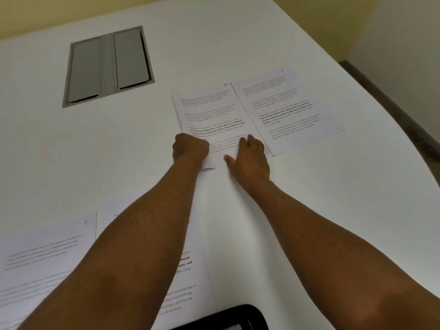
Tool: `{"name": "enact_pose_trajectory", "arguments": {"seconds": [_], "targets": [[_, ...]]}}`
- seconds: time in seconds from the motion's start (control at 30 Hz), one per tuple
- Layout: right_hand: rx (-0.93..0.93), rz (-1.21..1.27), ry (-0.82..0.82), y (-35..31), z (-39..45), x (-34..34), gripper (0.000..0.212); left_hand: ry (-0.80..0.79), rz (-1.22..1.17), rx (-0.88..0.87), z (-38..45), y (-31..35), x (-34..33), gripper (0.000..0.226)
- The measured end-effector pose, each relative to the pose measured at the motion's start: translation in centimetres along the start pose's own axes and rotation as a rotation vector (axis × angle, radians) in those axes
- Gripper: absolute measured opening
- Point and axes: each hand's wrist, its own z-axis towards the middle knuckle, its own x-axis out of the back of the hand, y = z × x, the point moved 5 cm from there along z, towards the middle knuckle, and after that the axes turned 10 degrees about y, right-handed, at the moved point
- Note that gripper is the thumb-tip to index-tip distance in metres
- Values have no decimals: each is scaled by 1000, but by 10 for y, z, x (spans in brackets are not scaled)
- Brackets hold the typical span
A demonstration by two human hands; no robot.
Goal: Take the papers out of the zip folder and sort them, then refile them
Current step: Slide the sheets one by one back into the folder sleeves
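Note:
Two printed sheets lie side by side in the middle of the white table: one marked 5 and a second sheet to its right. My left hand is curled into a fist on the near left corner of sheet 5. Fingers spread, my right hand presses flat on that sheet's near right part. Nearer to me lie a sheet marked 9 at the left and another sheet partly under my left forearm. A black object, possibly the zip folder, shows at the bottom edge.
A grey recessed cable hatch with two flaps is set into the white table at the far left. The table's curved edge runs down the right side, with dark floor beyond it.

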Motion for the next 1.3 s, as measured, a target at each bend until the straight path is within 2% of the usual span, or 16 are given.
{"name": "enact_pose_trajectory", "arguments": {"seconds": [0.27,0.43,0.6,0.9,1.07,1.3], "targets": [[-26,100,-123,-2,-33,16,68,4,-192,-45,-22,-22,55,14],[-175,289,-100,-4,-78,44,62,-42,-383,14,-66,-55,114,19],[-368,613,-174,-5,-145,73,52,-112,-489,122,-124,-106,178,17],[-548,942,-365,-8,-268,106,39,-257,-491,195,-216,-214,245,22],[-530,969,-348,-16,-318,121,33,-334,-478,157,-264,-249,268,18],[-456,894,-174,-26,-363,153,21,-325,-404,142,-299,-297,283,17]]}}
